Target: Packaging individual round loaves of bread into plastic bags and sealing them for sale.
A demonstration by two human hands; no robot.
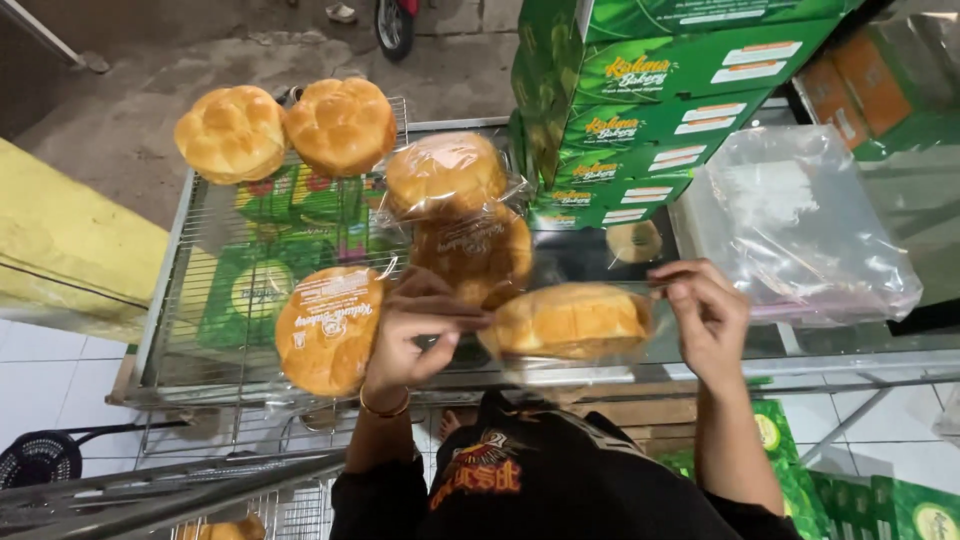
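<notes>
Holding a round golden bun (568, 320) in a clear plastic bag between them, both hands sit just above the front edge of the wire rack (215, 290). The left hand (415, 335) pinches the left end of the bag with its fingers pressed together, and the right hand (705, 315) pinches the right end the same way. The bun looks soft and light, so it would likely squash if squeezed hard, and the thin bag looks slippery and easy to tear. Taking hold of the loose plastic at the ends, not the bread, seems the safest way to hold it. On the rack lie more buns: two bare buns (285, 130) at the far side, two bagged buns (460, 215) in the middle, and one flat bagged bun with a printed label (328, 328) just beside the left hand. The rack is made of thin metal wires with gaps, and green packaging shows under it. To the right, a pile of empty clear bags (795, 225) rests on a glass counter (900, 210), next to a stack of green boxes (640, 100). Below, the floor (50, 375) has white tiles, and farther off the ground is grey and rough.
</notes>
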